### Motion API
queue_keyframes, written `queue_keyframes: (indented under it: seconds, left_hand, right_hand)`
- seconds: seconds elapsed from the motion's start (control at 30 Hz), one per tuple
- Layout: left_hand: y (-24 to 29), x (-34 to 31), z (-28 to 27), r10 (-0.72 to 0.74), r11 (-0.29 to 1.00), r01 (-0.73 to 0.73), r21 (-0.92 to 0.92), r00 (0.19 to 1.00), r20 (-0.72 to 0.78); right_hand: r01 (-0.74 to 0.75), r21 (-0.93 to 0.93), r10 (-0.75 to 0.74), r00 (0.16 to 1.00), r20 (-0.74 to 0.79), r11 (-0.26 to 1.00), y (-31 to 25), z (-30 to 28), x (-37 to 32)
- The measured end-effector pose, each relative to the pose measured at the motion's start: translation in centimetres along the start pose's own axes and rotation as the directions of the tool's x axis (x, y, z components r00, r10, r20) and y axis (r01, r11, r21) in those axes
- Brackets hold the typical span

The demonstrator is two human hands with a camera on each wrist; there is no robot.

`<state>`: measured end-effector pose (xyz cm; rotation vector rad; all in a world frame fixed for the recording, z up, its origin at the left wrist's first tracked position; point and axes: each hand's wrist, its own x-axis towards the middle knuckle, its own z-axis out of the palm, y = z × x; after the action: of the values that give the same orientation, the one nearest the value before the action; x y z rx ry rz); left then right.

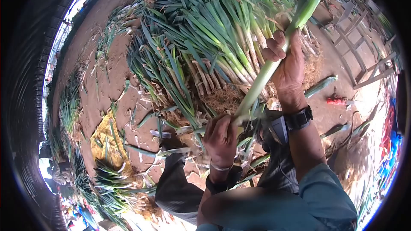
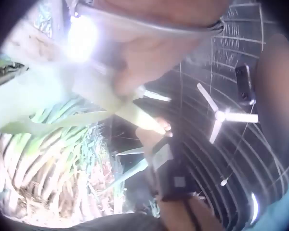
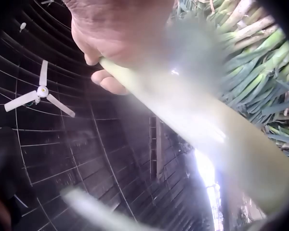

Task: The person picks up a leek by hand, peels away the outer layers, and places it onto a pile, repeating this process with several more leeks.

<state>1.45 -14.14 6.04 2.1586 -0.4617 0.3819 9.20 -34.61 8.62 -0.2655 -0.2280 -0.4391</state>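
A long leek point(image 1: 257, 87) slants across the head view, pale at its lower end and with green leaves at the top right. My right hand point(image 1: 289, 66) grips it around the upper shaft, thumb on one side and fingers curled over the other. At the lower end my left hand point(image 1: 220, 139) has its fingers curled on the leek, hiding its tip. A loose pale leaf strip point(image 2: 62, 120) hangs off beside the shaft in the left wrist view. The right wrist view shows the thick, blurred shaft point(image 3: 183, 115) passing close below the right hand point(image 3: 120, 29).
A large heap of leeks point(image 1: 214, 30) with roots lies ahead on the bare soil. A red-handled knife point(image 1: 338, 101) rests at the right, near a wooden frame point(image 1: 357, 47). Leaf scraps and a yellow sack point(image 1: 109, 141) lie to the left, with more leeks point(image 1: 113, 184) below.
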Motion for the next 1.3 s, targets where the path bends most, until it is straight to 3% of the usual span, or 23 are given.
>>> queue_keyframes:
  seconds: [0.1,0.13,0.17,0.2,0.27,0.3,0.4,0.43,0.5,0.6,0.67,0.73,0.9,0.97,1.0,1.03,1.07,1.1,1.13,1.17,1.2,1.23,1.3]
  left_hand:
    - [-1.7,-2.2,-1.6,-0.244,0.773,0.211,-0.598,0.969,0.026]
    - [-0.7,-2.3,-3.3,-0.393,0.494,0.252,-0.832,0.918,0.044]
    - [-4.3,-4.8,-4.6,-0.288,0.8,0.161,-0.579,0.948,-0.134]
    - [-6.2,-6.5,-6.6,-0.495,0.546,0.295,-0.785,0.869,-0.018]
    - [-3.5,-6.9,-11.9,-0.467,0.78,0.36,-0.512,0.88,-0.091]
    - [-2.4,-6.7,-14.1,-0.539,0.681,0.365,-0.635,0.837,-0.096]
    - [-10.5,-13.3,-22.8,-0.553,0.806,0.358,-0.472,0.74,-0.382]
    - [-12.1,-14.9,-26.1,-0.547,0.831,0.413,-0.374,0.729,-0.41]
    - [-11.5,-15.8,-28.9,-0.73,0.673,0.574,-0.466,0.413,-0.544]
    - [-8.4,-13.5,-23.2,-0.669,0.726,0.569,-0.385,0.715,-0.204]
    - [-9.7,-11.2,-17.8,-0.51,0.429,0.275,-0.861,0.86,0.021]
    - [-13.1,-8.9,-12.9,-0.458,0.333,0.435,-0.837,0.85,0.259]
    - [-4.2,-3.0,-4.3,-0.283,-0.115,0.429,-0.896,0.85,0.443]
    - [-1.8,-1.5,-3.6,-0.476,0.021,0.613,-0.79,0.701,0.531]
    - [-3.3,-2.2,-3.5,-0.324,0.775,0.41,-0.481,0.911,0.255]
    - [-5.5,-3.8,-4.0,0.044,0.982,-0.075,0.173,0.983,0.177]
    - [-7.1,-5.0,-5.6,-0.234,0.7,0.255,-0.667,0.964,0.123]
    - [-9.1,-6.3,-8.0,-0.427,-0.2,0.244,-0.949,0.85,0.309]
    - [-13.7,-8.8,-11.1,-0.573,-0.011,0.175,-0.985,0.806,0.149]
    - [-14.2,-8.9,-13.3,-0.545,0.547,0.289,-0.786,0.835,-0.072]
    - [-14.7,-9.1,-15.5,-0.49,0.864,0.413,-0.288,0.822,-0.29]
    - [-15.1,-9.2,-16.4,-0.467,0.871,0.485,-0.073,0.774,-0.429]
    - [-16.9,-8.9,-16.7,-0.549,0.789,0.61,-0.076,0.644,-0.532]
  right_hand:
    - [0.017,-0.069,-0.023,0.995,-0.096,0.997,-0.9,-0.6,0.4]
    - [0.035,-0.063,-0.042,0.992,-0.116,0.997,-0.8,-0.5,0.4]
    - [0.042,-0.08,-0.052,0.991,-0.127,0.996,-0.9,-0.6,0.5]
    - [0.047,-0.094,-0.06,0.989,-0.138,0.994,-1.4,-1.1,0.6]
    - [0.013,-0.059,-0.021,0.991,-0.132,0.998,-2.7,-2.8,1.2]
    - [-0.022,-0.012,0.02,0.993,-0.112,1.0,-3.4,-3.8,1.7]
    - [0.071,0.054,-0.056,0.97,-0.236,0.996,-3.5,-4.9,1.9]
    - [0.032,0.076,-0.026,0.996,-0.084,0.997,-4.4,-6.3,2.2]
    - [0.099,0.071,-0.089,0.988,-0.128,0.993,-5.1,-5.7,2.0]
    - [0.05,0.173,-0.043,0.998,-0.044,0.984,-3.4,-6.2,1.4]
    - [0.018,0.234,-0.014,1.0,-0.018,0.972,-2.6,-6.2,1.7]
    - [0.038,0.273,-0.036,0.999,-0.014,0.961,-1.7,-5.2,1.5]
    - [0.024,0.276,-0.03,0.999,0.015,0.961,-1.0,-3.8,1.3]
    - [-0.008,0.315,0.003,1.0,0.016,0.949,-1.0,-3.7,1.2]
    - [0.015,0.288,-0.017,1.0,0.003,0.958,-1.1,-3.4,1.2]
    - [0.043,0.24,-0.042,0.999,-0.009,0.97,-1.7,-3.7,1.3]
    - [0.068,0.194,-0.065,0.998,-0.02,0.979,-2.4,-4.1,1.5]
    - [0.092,0.149,-0.089,0.996,-0.028,0.985,-3.0,-4.5,1.7]
    - [0.054,0.153,-0.065,0.996,0.063,0.987,-4.1,-5.3,1.9]
    - [0.043,0.195,-0.044,0.999,0.003,0.98,-4.8,-5.0,1.7]
    - [0.028,0.16,-0.032,0.999,0.025,0.987,-4.5,-5.0,1.4]
    - [0.011,0.124,-0.017,0.999,0.047,0.992,-4.2,-4.8,1.1]
    - [0.053,0.015,-0.053,0.999,0.002,0.998,-3.5,-3.7,-0.4]
